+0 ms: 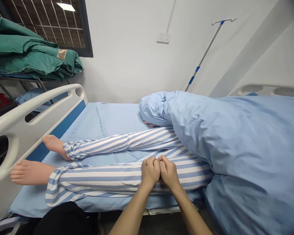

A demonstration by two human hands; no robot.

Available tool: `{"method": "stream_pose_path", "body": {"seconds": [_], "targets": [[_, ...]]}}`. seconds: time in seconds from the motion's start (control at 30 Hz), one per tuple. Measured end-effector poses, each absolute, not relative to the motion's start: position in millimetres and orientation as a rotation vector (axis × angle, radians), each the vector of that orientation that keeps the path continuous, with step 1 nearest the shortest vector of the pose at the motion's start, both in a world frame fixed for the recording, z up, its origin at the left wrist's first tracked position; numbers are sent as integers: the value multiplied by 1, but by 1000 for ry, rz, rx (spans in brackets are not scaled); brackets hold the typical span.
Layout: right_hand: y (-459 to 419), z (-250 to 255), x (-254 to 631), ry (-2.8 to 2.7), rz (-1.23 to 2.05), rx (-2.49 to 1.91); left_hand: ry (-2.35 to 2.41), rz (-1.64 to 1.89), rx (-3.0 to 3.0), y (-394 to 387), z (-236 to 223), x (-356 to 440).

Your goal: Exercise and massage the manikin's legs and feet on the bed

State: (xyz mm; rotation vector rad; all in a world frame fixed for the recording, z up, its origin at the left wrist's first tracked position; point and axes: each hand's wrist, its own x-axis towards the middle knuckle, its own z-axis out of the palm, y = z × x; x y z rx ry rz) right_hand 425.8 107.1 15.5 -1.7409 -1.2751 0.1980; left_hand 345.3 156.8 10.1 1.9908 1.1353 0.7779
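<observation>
Blue-and-white striped trousers (112, 174) lie directly beneath the left hand (150, 169) and right hand (168, 170), which are curled and set together, touching; whether they pinch cloth is hidden. The fabric probably handles soft and light, the limb inside heavier and stiffer, best supported under the knee and beside the near foot (31, 172), well left of the hands. Rightward, a blue quilt (247, 140) covers the trousers' upper end.

striped trousers (112, 175): blue-and-white | quilt (237, 137): light blue | sheet (123, 116): light blue | footboard (45, 101): cream, blue | blanket (24, 60): green
</observation>
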Motion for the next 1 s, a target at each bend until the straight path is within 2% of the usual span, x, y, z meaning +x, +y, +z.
{"method": "stream_pose_path", "body": {"seconds": [0.23,0.53,0.77,1.0], "targets": [[99,10,445,-1219,132,-1730,1110,775,2058,153,9,344],[98,4,445,-1039,149,-1648,865,857,1749,151,24,368],[96,11,450,-1091,174,-1687,1007,847,1901,140,13,374],[85,9,468,-1200,-178,-2018,1005,791,2032,139,12,372]]}}
